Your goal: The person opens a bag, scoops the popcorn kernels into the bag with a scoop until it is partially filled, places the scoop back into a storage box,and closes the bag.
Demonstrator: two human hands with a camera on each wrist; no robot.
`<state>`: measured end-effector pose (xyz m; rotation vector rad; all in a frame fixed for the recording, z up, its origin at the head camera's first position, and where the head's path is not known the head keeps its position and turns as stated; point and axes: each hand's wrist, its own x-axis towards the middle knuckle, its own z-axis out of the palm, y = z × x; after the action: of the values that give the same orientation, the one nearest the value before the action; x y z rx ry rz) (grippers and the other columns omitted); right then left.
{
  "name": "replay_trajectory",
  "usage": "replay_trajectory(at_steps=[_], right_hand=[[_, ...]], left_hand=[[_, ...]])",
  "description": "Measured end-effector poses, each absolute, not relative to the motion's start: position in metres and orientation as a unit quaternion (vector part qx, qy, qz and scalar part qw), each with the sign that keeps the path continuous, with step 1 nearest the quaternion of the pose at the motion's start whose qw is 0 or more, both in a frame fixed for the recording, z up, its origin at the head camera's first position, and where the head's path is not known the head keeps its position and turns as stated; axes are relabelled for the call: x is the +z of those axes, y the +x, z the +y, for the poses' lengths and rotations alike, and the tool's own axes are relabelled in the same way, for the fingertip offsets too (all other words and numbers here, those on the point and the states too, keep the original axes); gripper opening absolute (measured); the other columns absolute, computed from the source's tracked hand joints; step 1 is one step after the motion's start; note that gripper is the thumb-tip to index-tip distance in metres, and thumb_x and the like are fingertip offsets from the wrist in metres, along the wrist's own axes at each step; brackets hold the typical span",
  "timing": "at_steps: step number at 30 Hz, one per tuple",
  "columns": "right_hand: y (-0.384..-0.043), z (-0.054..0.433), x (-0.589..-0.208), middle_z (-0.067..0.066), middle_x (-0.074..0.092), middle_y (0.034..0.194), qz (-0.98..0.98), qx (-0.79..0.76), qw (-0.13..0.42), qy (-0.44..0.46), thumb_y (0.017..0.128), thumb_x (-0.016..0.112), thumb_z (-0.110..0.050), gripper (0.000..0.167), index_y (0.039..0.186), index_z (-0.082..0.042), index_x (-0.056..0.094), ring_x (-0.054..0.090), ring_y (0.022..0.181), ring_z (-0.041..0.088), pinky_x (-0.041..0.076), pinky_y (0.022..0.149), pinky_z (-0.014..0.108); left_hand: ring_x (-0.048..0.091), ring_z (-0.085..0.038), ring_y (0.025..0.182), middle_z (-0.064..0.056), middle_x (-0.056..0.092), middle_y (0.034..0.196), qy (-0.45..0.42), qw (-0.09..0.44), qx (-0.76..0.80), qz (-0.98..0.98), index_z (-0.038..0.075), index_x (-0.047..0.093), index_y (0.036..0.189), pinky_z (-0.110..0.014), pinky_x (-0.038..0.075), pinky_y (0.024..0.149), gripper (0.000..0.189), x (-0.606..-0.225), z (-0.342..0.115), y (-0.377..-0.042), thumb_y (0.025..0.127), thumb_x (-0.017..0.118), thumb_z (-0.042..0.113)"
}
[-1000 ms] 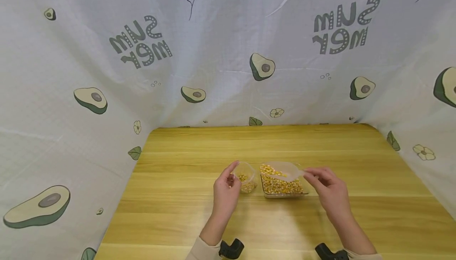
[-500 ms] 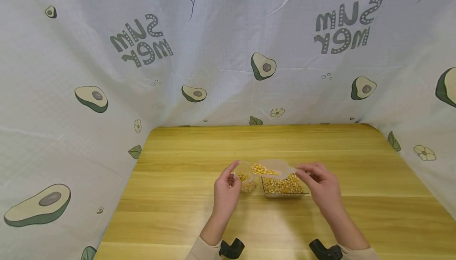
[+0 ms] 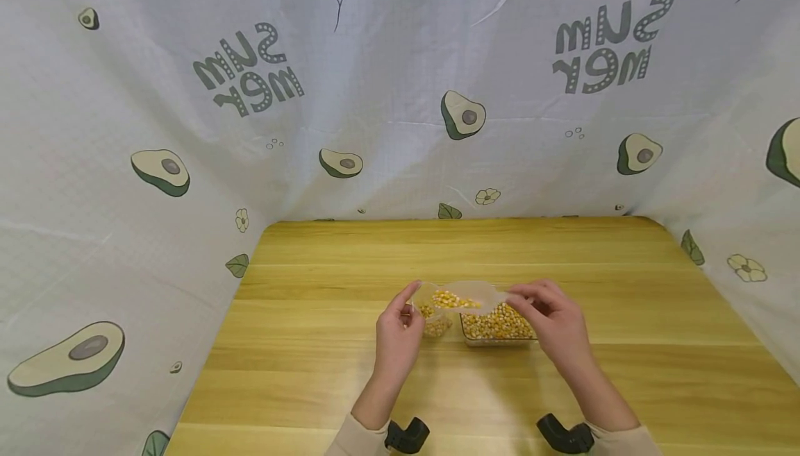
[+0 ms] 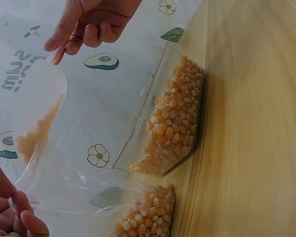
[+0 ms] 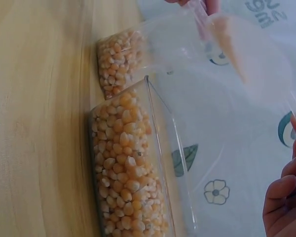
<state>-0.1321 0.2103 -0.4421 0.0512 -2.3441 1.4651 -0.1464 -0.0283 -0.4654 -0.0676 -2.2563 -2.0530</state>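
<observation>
My left hand [image 3: 400, 334] pinches the top edge of a clear plastic bag [image 4: 96, 197], which stands on the table with corn kernels [image 4: 148, 217] in its bottom. Between thumb and fingers, my right hand [image 3: 556, 321] holds the handle of a translucent white scoop [image 3: 480, 293]. Kernels lie in the scoop, and its front end is at the bag's mouth, above the kernels inside. Just right of the bag is a clear rectangular container [image 5: 155, 118] holding many more kernels [image 5: 121, 163]. The scoop overlaps the container's back part in the head view.
Everything stands on a wooden table [image 3: 312, 345]. A white curtain [image 3: 387, 60] printed with avocados, leaves and lettering hangs behind the table and along both sides. Each wrist wears a black camera mount [image 3: 407, 435].
My right hand has moved left with the loaded scoop, from over the container to the bag's mouth. My left hand stays in place, gripping the bag.
</observation>
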Motion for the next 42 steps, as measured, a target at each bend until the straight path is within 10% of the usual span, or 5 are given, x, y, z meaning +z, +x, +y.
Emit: replay_trajectory(at_steps=[42], right_hand=[[-0.137, 0.196, -0.44, -0.005, 0.056, 0.086, -0.832, 0.491, 0.238, 0.099, 0.082, 0.075, 0.004, 0.023, 0.103, -0.006, 0.077, 0.044, 0.061, 0.006, 0.04, 0.054, 0.02]], left_hand=[[0.042, -0.006, 0.063, -0.009, 0.055, 0.089, -0.03, 0.048, -0.681, -0.73, 0.016, 0.062, 0.137, -0.012, 0.031, 0.048, 0.052, -0.469, -0.028, -0.146, 0.091, 0.05, -0.007]])
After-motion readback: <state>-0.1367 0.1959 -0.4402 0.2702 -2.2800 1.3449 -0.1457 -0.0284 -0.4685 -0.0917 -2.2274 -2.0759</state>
